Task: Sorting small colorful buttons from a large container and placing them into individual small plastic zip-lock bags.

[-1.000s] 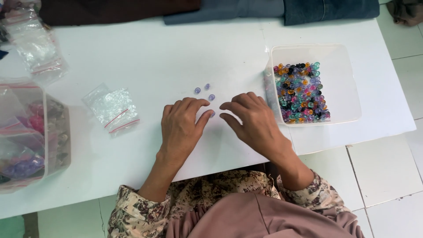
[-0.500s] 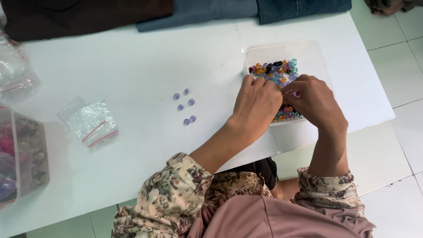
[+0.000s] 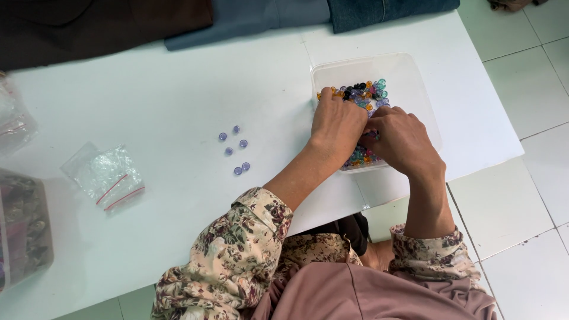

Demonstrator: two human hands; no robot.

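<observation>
A clear plastic tub (image 3: 415, 77) at the table's right holds several mixed-colour beads (image 3: 361, 92). Both hands are down in it, fingers bent into the bead pile. My left hand (image 3: 336, 125) covers the tub's left side; my right hand (image 3: 403, 141) lies over its near edge. The fingertips are hidden, so I cannot see whether either hand grips a bead. Several loose purple beads (image 3: 233, 148) lie on the white table (image 3: 166, 89) to the left of my left forearm.
Small clear zip bags (image 3: 106, 175) lie at the left. Another clear bag (image 3: 13, 121) and a tub of packed items (image 3: 24, 228) sit at the far left edge. Dark folded cloth (image 3: 195, 18) lies along the back. The table's right edge borders tiled floor (image 3: 521, 195).
Both hands moved right from the loose purple beads into the bead tub, then sank deeper into the pile. The camera view shifted right as well.
</observation>
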